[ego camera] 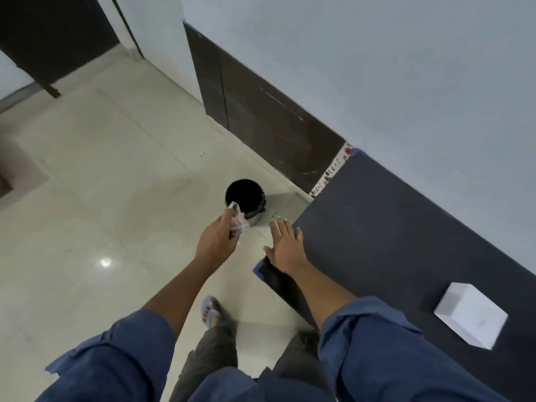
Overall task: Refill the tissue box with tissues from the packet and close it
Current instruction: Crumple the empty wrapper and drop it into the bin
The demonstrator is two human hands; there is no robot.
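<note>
My left hand (pixel 216 237) is shut on a crumpled clear plastic packet (pixel 237 220) with red print, held out over the floor just in front of a black bin (pixel 245 197). My right hand (pixel 285 246) is open with fingers spread, its palm resting near the left corner of the dark table (pixel 391 227). A white tissue box (pixel 471 314) stands on the table at the right, closed as far as I can see, well behind my right hand.
The bin stands on pale floor tiles (pixel 116 198) close to a dark wall panel (pixel 261 111). My foot in a sandal (pixel 213 311) is on the floor beside the table's edge. A dark door (pixel 52 33) is at the far left.
</note>
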